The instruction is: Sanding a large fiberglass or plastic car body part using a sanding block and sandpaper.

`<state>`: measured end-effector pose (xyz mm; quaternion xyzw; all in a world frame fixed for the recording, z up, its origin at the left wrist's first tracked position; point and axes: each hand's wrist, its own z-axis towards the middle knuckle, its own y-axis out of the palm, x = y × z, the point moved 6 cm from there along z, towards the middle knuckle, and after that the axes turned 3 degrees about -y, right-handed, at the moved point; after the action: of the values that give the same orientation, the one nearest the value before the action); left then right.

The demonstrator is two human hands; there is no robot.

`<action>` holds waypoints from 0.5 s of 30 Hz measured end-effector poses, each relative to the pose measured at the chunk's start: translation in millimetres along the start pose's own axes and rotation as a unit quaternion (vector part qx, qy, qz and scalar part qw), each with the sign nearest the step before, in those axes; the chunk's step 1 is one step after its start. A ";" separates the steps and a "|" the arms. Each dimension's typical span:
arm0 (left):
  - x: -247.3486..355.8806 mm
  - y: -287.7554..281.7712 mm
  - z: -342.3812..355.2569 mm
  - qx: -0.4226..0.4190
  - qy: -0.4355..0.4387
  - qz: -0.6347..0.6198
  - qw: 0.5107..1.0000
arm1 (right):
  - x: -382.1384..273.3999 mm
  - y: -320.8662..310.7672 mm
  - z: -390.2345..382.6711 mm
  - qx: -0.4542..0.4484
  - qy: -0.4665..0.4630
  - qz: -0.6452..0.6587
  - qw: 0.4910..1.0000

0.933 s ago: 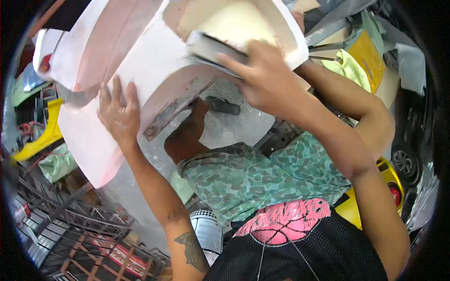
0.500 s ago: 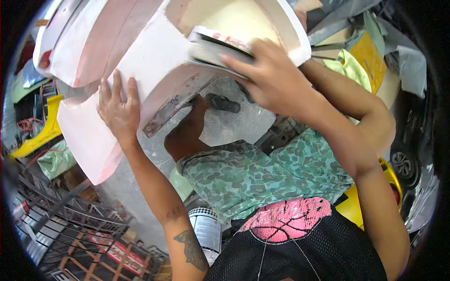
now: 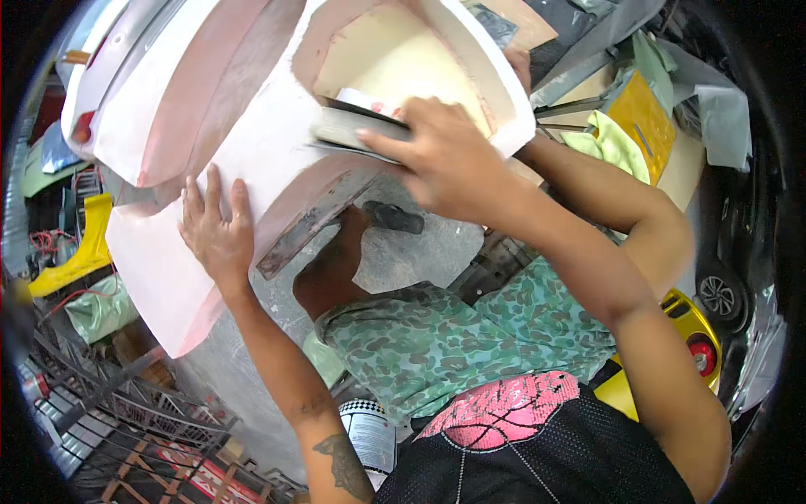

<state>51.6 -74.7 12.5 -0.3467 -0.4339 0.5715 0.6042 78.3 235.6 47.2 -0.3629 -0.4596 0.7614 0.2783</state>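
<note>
A large white and pinkish moulded panel, with a cream-coloured hollow in it, fills the upper left and middle. My left hand lies on its lower part, palm down with the fingers spread. My right hand is closed around a grey sanding block with dark thin edges. The block rests on the panel's edge beside the hollow. Its far end is slightly blurred, and my fingers cover its near end.
My bent legs flank the grey floor. A can with a checkered band stands near my lap. Metal racks and a yellow curved part are left. A yellow-green cloth and a yellow part with a red lamp lie right.
My right hand has slid the sanding block left and slightly down in the picture along the panel's edge. My left hand stays on the panel; the view has shifted slightly.
</note>
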 end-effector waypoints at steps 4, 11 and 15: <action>-1.6 0.3 -7.5 -0.012 -0.015 0.001 1.000 | -1.9 7.9 1.8 0.032 -0.022 -0.001 0.999; 19.7 -3.0 1.5 -0.019 -0.015 0.011 1.000 | 2.1 -21.0 -43.8 -0.030 0.034 0.000 0.999; 4.5 -0.2 -2.3 -0.019 -0.024 0.014 0.999 | -1.5 4.0 17.0 0.004 -0.007 0.011 1.000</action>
<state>53.7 -70.1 12.4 -0.3505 -0.4543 0.5792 0.5790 65.0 224.4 49.4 -0.3612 -0.4541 0.7691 0.2680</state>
